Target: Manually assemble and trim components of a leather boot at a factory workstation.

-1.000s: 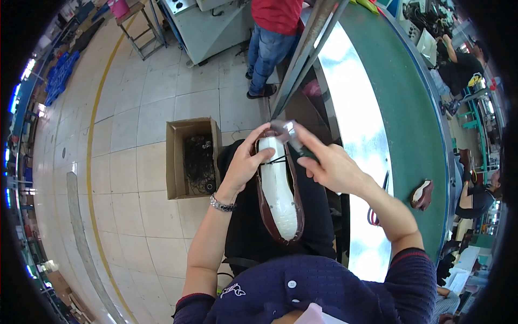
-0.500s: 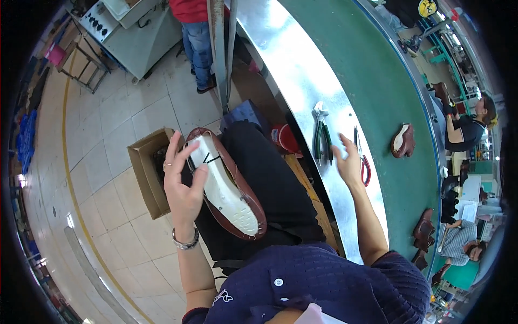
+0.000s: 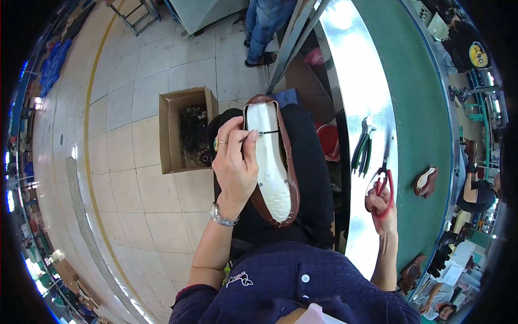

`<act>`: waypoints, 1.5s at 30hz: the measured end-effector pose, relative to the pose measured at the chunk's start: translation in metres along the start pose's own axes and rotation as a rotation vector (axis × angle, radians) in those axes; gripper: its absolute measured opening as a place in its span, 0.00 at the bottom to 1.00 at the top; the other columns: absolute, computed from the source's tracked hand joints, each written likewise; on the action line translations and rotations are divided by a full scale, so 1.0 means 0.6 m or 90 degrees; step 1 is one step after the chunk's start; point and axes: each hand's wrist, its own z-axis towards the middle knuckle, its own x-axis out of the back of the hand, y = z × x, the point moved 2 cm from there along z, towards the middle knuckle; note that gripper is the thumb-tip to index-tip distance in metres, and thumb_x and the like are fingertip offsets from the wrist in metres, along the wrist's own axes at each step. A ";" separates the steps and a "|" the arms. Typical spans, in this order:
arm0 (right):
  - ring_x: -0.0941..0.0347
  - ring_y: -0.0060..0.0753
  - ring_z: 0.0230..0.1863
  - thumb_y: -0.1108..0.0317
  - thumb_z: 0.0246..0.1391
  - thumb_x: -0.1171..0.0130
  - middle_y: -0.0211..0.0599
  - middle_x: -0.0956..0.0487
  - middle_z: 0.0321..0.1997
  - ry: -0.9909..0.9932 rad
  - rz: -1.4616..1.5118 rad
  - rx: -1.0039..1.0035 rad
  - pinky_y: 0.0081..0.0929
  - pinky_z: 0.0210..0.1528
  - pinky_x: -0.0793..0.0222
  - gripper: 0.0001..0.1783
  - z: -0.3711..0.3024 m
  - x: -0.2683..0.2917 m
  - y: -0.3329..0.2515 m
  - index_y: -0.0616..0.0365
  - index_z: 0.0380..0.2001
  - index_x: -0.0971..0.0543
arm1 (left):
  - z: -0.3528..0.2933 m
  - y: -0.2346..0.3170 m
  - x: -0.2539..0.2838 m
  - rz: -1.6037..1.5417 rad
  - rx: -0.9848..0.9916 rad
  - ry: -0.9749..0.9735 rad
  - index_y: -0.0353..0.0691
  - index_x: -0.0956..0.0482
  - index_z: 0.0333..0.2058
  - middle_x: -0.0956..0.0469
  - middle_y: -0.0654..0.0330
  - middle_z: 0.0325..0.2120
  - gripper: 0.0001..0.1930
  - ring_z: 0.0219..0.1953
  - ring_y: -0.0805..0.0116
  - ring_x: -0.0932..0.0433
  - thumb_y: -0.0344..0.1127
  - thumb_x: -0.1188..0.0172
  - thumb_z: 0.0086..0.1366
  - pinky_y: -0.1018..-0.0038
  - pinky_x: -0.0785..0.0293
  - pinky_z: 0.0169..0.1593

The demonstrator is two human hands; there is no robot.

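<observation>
Shoe [image 3: 272, 162] held sole-up over the lap in the left hand [image 3: 234, 162], right hand [image 3: 380, 202] closing on red-handled scissors [image 3: 384, 181] at the worktop [image 3: 356, 81] edge, thread-trimming apparently next.

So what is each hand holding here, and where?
Left hand grips the brown shoe along its side, sole up; right hand grasps the red-handled scissors by the handles.
</observation>
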 end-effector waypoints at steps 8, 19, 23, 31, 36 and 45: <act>0.38 0.14 0.22 0.27 0.45 0.41 0.21 0.37 0.25 -0.523 -0.003 -0.271 0.11 0.25 0.42 0.48 -0.056 -0.225 -0.068 0.63 0.50 0.31 | -0.004 -0.004 -0.007 -0.048 0.007 0.017 0.34 0.27 0.30 0.23 0.54 0.41 0.05 0.36 0.62 0.24 0.28 0.41 0.65 0.73 0.27 0.37; 0.33 0.19 0.14 0.45 0.64 0.51 0.27 0.30 0.14 -0.363 -0.284 -0.132 0.17 0.16 0.38 0.27 -0.039 -0.267 -0.035 0.59 0.23 0.28 | -0.001 -0.006 -0.004 -0.040 -0.053 -0.007 0.35 0.27 0.30 0.21 0.56 0.37 0.04 0.39 0.60 0.23 0.27 0.42 0.65 0.70 0.26 0.39; 0.36 0.15 0.16 0.54 0.59 0.41 0.23 0.32 0.15 -0.270 -0.255 -0.045 0.18 0.18 0.41 0.20 -0.045 -0.249 -0.041 0.61 0.27 0.27 | 0.005 0.002 -0.008 0.071 -0.209 0.035 0.35 0.27 0.30 0.20 0.58 0.32 0.04 0.36 0.60 0.23 0.26 0.42 0.64 0.70 0.27 0.40; 0.31 0.20 0.27 0.66 0.58 0.39 0.31 0.23 0.28 0.258 -0.362 0.247 0.20 0.32 0.34 0.19 0.026 -0.025 0.016 0.65 0.50 0.24 | 0.030 -0.007 -0.021 -0.063 -0.001 0.076 0.37 0.28 0.29 0.26 0.59 0.21 0.05 0.21 0.64 0.29 0.26 0.43 0.66 0.71 0.34 0.26; 0.24 0.31 0.34 0.59 0.56 0.38 0.43 0.20 0.32 0.473 -0.667 0.106 0.31 0.38 0.30 0.25 0.035 0.136 0.083 0.67 0.52 0.24 | 0.007 -0.022 -0.036 -0.085 -0.015 0.179 0.36 0.28 0.32 0.24 0.60 0.22 0.03 0.21 0.68 0.27 0.26 0.44 0.67 0.75 0.33 0.25; 0.27 0.43 0.53 0.70 0.54 0.37 0.47 0.25 0.54 0.194 -0.608 0.377 0.37 0.51 0.28 0.22 0.010 -0.019 0.037 0.59 0.53 0.24 | 0.101 0.064 0.067 -0.188 -0.314 0.356 0.29 0.36 0.37 0.28 0.52 0.18 0.06 0.17 0.71 0.32 0.25 0.49 0.69 0.79 0.31 0.21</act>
